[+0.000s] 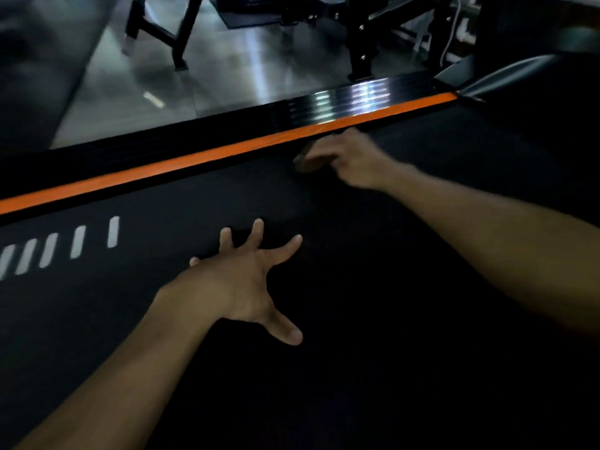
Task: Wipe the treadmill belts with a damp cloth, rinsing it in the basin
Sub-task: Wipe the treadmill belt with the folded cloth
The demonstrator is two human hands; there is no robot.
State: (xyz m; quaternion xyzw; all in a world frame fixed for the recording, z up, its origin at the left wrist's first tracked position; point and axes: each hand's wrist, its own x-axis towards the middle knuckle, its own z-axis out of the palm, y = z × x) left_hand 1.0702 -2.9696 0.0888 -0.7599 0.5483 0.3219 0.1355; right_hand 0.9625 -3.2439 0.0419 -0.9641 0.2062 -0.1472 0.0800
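Left hand [246, 284] splayed on black belt [389, 319], orange stripe [227, 154], glossy floor [201, 76]

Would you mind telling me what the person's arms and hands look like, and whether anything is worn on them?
Both forearms are bare as far as the frame shows: no sleeves, gloves, watch or wristband in view. The left hand shows no rings on its fingers. The right hand is motion-blurred, so small items such as rings cannot be ruled out there.
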